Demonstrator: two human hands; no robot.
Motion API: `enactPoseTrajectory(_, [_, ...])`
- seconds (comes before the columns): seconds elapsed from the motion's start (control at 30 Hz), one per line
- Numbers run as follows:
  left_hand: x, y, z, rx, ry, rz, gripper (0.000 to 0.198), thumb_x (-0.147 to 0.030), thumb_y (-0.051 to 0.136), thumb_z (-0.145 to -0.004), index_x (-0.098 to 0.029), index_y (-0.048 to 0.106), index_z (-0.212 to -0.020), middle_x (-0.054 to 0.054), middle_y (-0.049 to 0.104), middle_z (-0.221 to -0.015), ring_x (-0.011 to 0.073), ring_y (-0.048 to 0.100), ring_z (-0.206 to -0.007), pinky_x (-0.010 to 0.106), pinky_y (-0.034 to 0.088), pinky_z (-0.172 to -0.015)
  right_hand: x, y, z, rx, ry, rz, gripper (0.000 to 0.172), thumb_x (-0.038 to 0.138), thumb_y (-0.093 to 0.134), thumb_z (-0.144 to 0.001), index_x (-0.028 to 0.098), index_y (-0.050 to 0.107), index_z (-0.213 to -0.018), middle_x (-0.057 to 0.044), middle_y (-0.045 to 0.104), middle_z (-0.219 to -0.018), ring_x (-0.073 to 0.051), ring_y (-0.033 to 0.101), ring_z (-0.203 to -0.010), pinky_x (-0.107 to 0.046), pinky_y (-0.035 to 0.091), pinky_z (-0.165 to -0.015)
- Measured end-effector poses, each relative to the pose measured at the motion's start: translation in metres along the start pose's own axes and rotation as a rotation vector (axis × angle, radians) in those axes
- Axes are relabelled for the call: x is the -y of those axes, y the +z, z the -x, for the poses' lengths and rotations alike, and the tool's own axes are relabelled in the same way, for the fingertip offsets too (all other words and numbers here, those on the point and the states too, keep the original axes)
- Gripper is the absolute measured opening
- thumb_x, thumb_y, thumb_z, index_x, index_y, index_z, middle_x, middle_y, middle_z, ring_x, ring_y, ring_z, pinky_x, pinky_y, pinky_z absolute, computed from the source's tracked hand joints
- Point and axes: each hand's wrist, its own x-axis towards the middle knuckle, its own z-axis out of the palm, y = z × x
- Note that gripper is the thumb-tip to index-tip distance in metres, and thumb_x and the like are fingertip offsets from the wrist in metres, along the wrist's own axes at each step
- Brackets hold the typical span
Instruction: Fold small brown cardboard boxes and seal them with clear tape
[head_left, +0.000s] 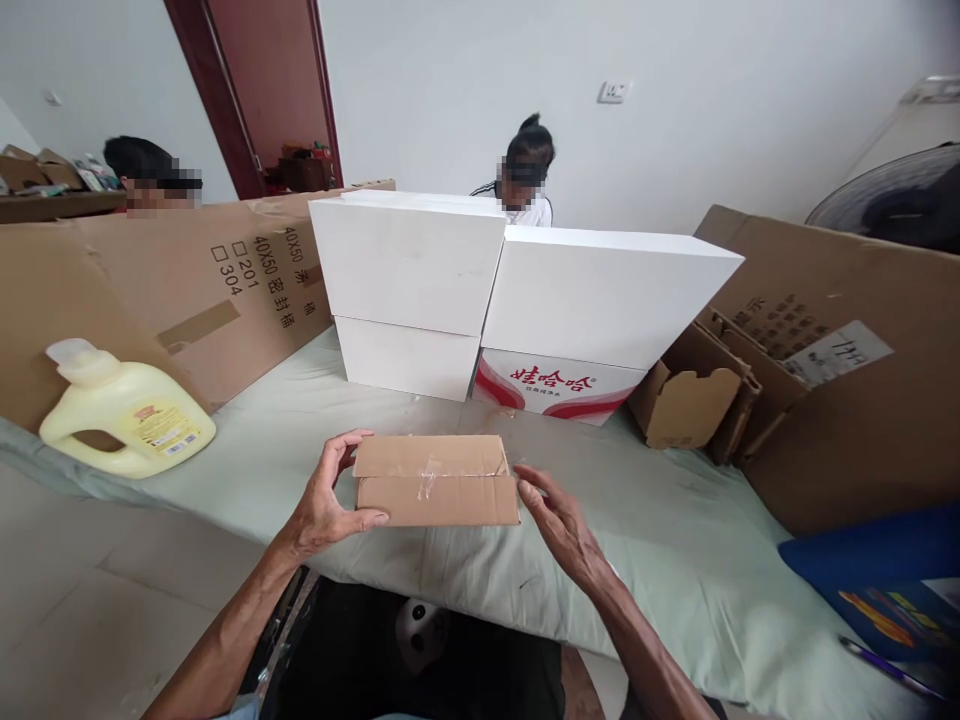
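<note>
Clearly, the left hand's grip pinches one end of the small cardboard box, above the cloth-covered desk before the white boxes; whether the right hand, at the other end, pinches too, I cannot tell.

left grip holds a taped cardboard box, right grip at its end

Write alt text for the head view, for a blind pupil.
The left hand grips a taped cardboard box, the right hand at its other end, over a pale green cloth. Behind stand white boxes; a yellow jug sits left.
</note>
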Motion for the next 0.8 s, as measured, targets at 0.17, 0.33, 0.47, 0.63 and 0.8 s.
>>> enactPoseTrajectory(0.17, [0.004, 0.005, 0.004, -0.066, -0.026, 0.050, 0.082, -0.050, 0.101, -0.068, -0.027, 0.046, -0.124, 0.022, 0.049, -0.166, 0.0378, 0.056, -0.147, 0.049, 0.044, -0.120, -0.082, -0.022, 0.030, -0.177, -0.034, 0.509, 0.050, 0.072, 0.051, -0.102, 0.025, 0.067, -0.096, -0.016, 0.070, -0.096, -0.036, 0.067, -0.095, -0.050, 0.057, -0.086])
enactPoseTrajectory(0.33, [-0.004, 0.004, -0.001, -0.045, -0.074, 0.009, 0.069, -0.054, 0.098, -0.069, -0.025, 0.048, -0.107, 0.022, 0.049, -0.166, 0.0378, 0.055, -0.145, 0.045, 0.045, -0.114, -0.097, -0.026, 0.038, -0.176, 0.094, 0.414, 0.046, 0.068, 0.047, -0.099, 0.029, 0.048, -0.076, -0.009, 0.062, -0.078, -0.031, 0.063, -0.079, -0.044, 0.051, -0.073])
enactPoseTrajectory(0.47, [-0.011, 0.004, -0.008, -0.049, -0.082, 0.007, 0.068, -0.057, 0.097, -0.068, -0.025, 0.049, -0.103, 0.021, 0.053, -0.163, 0.0383, 0.057, -0.144, 0.045, 0.047, -0.113, -0.068, -0.024, 0.017, -0.153, 0.104, 0.263, 0.054, 0.073, 0.033, -0.106, 0.028, 0.052, -0.084, -0.004, 0.062, -0.070, -0.024, 0.061, -0.066, -0.037, 0.050, -0.064])
enactPoseTrajectory(0.63, [-0.018, 0.009, -0.009, -0.053, -0.093, 0.015, 0.061, -0.056, 0.091, -0.075, -0.026, 0.049, -0.106, 0.019, 0.053, -0.162, 0.0373, 0.059, -0.141, 0.047, 0.047, -0.115, 0.008, 0.001, -0.004, -0.114, 0.048, -0.199, 0.055, 0.076, 0.043, -0.107, 0.025, 0.062, -0.097, 0.000, 0.059, -0.072, -0.020, 0.055, -0.066, -0.032, 0.047, -0.062])
enactPoseTrajectory(0.8, [-0.030, 0.008, -0.004, -0.079, -0.104, -0.043, 0.065, -0.050, 0.093, -0.071, -0.026, 0.049, -0.112, 0.018, 0.052, -0.164, 0.0387, 0.058, -0.141, 0.051, 0.046, -0.115, 0.049, 0.017, -0.015, -0.154, -0.014, -0.132, 0.056, 0.075, 0.045, -0.107, 0.025, 0.067, -0.096, -0.001, 0.063, -0.082, -0.020, 0.057, -0.076, -0.030, 0.049, -0.067])
